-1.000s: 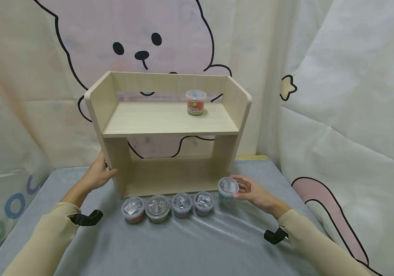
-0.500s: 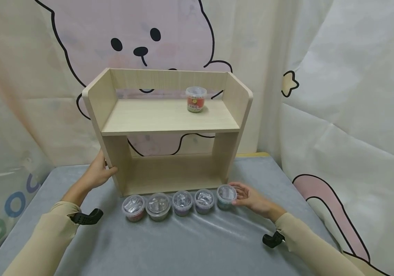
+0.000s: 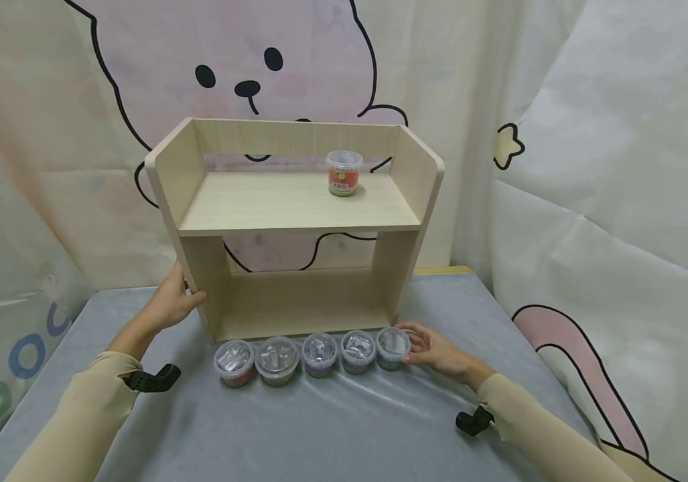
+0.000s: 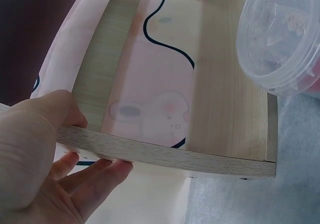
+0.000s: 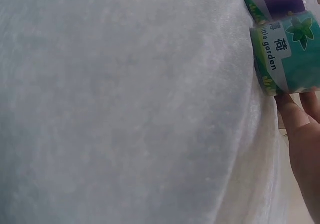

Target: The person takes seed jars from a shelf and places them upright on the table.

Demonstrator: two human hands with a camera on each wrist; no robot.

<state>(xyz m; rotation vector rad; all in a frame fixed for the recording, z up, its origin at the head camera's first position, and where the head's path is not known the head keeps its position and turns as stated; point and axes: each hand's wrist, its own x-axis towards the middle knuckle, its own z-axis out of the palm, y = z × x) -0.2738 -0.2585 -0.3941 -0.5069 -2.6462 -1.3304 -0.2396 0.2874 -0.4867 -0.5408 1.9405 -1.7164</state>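
Observation:
In the head view, a two-tier wooden shelf [image 3: 298, 203] stands on the table. My left hand [image 3: 170, 302] grips the edge of its left side panel. In the left wrist view, the thumb lies on one face of that panel [image 4: 165, 156] and the fingers on the other. My right hand [image 3: 437, 353] holds the right side of a clear-lidded plastic tub [image 3: 393, 343] at the right end of a row before the shelf. A green label with a leaf shows on this tub [image 5: 295, 54] in the right wrist view.
Several similar lidded tubs [image 3: 277, 360] line the shelf's front. A tub with a red label [image 3: 344, 175] stands on the upper board. The table [image 3: 319, 435] wears a grey-blue cloth, with printed curtains [image 3: 428, 167] behind.
My right hand has lowered the green-labelled tub and shifted it left, close to the end of the row. My left hand stays on the shelf's side panel.

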